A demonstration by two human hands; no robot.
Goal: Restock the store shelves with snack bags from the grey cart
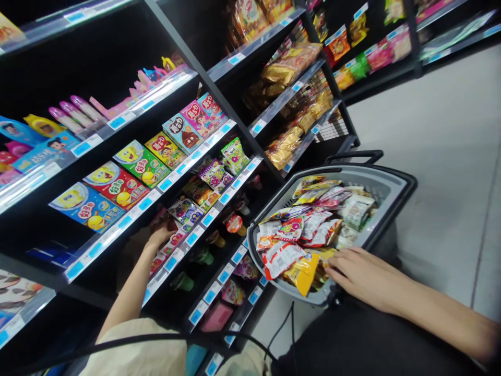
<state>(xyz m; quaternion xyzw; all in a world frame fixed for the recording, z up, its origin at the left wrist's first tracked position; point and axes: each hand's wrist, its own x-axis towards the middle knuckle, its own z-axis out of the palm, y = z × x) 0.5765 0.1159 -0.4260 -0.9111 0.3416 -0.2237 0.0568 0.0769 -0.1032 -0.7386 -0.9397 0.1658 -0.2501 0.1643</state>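
My left hand [159,235] reaches into a low shelf at the left end of a row of small snack bags. Shadow hides its fingertips, so its grip cannot be made out. Right beside it stands a dark snack bag [186,211] with purple and white print. A grey and black shopping basket [391,183] holds many small snack packets in a heap, among them a red and white packet [282,259] and a yellow packet [307,274]. Over the basket's near rim lies my right hand [358,271], fingers extended and slightly bent, their tips against the yellow packets.
Boxed sweets [117,185] line the shelf above my left hand, with toy-like items [74,112] higher up. Jelly cups [235,224] stand on the shelf below. Gold-wrapped bags [285,149] fill the racks behind the basket. A dark cable [156,338] crosses the foreground. Grey floor [442,130] stretches to the right.
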